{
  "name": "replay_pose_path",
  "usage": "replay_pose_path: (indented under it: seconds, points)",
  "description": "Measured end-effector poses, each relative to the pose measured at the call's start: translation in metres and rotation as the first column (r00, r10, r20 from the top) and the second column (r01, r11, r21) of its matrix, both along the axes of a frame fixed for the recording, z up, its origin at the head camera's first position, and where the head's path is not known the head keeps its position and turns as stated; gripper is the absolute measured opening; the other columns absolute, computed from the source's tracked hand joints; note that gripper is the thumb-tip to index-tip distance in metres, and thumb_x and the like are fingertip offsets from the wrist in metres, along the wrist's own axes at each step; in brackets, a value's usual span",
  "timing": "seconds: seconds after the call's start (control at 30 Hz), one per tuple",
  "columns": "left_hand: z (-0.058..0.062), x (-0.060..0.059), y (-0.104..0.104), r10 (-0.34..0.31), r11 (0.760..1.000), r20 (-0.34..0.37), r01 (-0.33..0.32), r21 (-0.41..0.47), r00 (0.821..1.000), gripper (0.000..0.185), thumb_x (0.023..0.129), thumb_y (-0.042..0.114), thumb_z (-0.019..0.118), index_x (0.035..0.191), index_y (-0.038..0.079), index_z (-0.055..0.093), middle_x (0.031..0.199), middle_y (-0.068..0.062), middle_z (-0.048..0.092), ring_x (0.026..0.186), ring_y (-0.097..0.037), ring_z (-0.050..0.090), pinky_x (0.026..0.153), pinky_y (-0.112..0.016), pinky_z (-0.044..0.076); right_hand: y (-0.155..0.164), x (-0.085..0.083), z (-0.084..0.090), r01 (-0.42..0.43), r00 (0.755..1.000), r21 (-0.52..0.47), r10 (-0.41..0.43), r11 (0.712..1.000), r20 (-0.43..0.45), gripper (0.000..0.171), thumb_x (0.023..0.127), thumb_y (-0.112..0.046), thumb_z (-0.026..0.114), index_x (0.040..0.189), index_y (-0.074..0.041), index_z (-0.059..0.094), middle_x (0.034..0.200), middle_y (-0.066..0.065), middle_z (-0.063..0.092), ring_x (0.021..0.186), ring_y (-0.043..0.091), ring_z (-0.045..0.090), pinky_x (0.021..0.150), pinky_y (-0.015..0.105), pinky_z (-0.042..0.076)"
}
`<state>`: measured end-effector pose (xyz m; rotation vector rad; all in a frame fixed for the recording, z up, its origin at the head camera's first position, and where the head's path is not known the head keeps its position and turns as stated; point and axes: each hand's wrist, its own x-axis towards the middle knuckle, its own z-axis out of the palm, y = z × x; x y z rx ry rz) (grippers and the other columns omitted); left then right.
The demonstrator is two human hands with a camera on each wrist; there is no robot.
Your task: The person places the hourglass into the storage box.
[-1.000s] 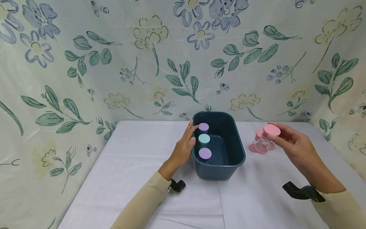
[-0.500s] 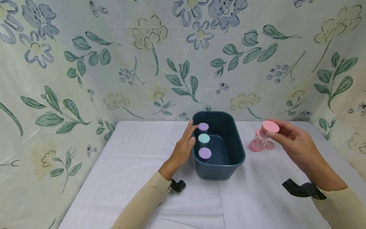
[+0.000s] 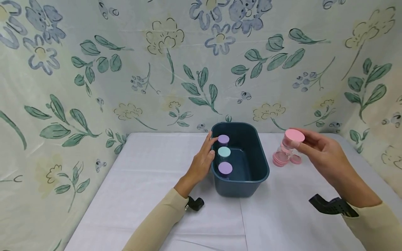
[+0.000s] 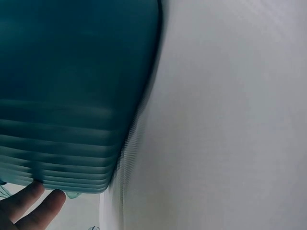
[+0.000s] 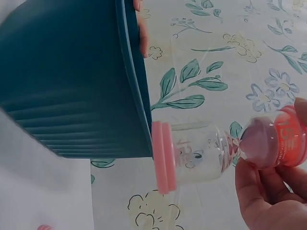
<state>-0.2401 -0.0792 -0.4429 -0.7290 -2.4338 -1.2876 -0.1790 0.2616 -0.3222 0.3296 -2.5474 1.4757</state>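
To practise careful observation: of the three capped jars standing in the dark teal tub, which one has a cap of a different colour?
The middle jar, capped pale mint green. The far jar and the near jar in the tub both have lilac caps.

White tablecloth [image 3: 150,181] w/ floral backdrop [image 3: 125,69] behind & at sides; two pink lids [image 3: 287,159] on cloth.

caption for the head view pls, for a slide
Left hand rests on teal bin; right hand holds pink-lidded jar.
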Motion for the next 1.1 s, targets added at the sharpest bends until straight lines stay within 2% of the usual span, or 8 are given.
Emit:
replay_pose_path:
  seconds: [0.17,0.33,0.73,0.97,1.1]
  points:
    - [0.000,0.000,0.000,0.003,1.000,-0.001,-0.003,-0.002,1.000,0.051,0.101,0.026,0.028,0.151,0.022,0.028,0.162,0.009,0.003,0.146,-0.016,0.017,0.108,-0.057,0.029,-0.008,0.003,0.006,-0.046,0.999,-0.043,0.045,0.998,-0.016,0.054,0.094,-0.021,0.063,0.144,-0.016,0.045,0.131,0.000,0.059,0.113,0.006,0.057,0.085,0.011,0.046]
    - [0.000,0.001,0.000,0.003,1.000,-0.001,-0.003,-0.004,1.000,0.050,0.101,0.028,0.027,0.151,0.022,0.028,0.162,0.007,0.003,0.146,-0.017,0.018,0.107,-0.057,0.029,-0.015,0.004,0.010,-0.051,0.998,-0.029,0.050,0.998,-0.041,0.053,0.094,-0.021,0.063,0.144,-0.016,0.046,0.132,-0.001,0.057,0.112,0.004,0.057,0.084,0.012,0.046]
    - [0.000,0.000,0.000,0.000,1.000,-0.010,0.000,-0.003,1.000,0.050,0.102,0.027,0.028,0.151,0.022,0.028,0.163,0.004,0.005,0.145,-0.017,0.018,0.107,-0.058,0.029,-0.030,0.008,0.018,-0.109,0.992,-0.041,0.106,0.993,-0.063,0.049,0.093,-0.018,0.064,0.139,-0.015,0.050,0.124,0.001,0.062,0.108,0.010,0.061,0.082,0.018,0.051]
    - [0.001,0.001,0.000,0.000,1.000,-0.001,0.000,0.000,1.000,0.055,0.101,0.044,0.020,0.151,0.022,0.028,0.163,0.003,0.006,0.145,-0.016,0.018,0.108,-0.057,0.029,-0.040,0.007,0.017,-0.141,0.989,-0.046,0.139,0.989,-0.052,0.047,0.091,-0.019,0.066,0.137,-0.014,0.052,0.123,0.004,0.061,0.105,0.015,0.062,0.081,0.020,0.053]
    - [0.001,0.001,0.000,0.002,1.000,0.000,-0.002,0.002,1.000,0.051,0.102,0.034,0.025,0.151,0.023,0.028,0.163,0.003,0.006,0.145,-0.017,0.019,0.107,-0.056,0.029,-0.045,0.006,0.015,-0.133,0.991,-0.035,0.132,0.990,-0.024,0.046,0.090,-0.023,0.068,0.134,-0.017,0.054,0.123,0.002,0.060,0.103,0.017,0.061,0.080,0.021,0.053]
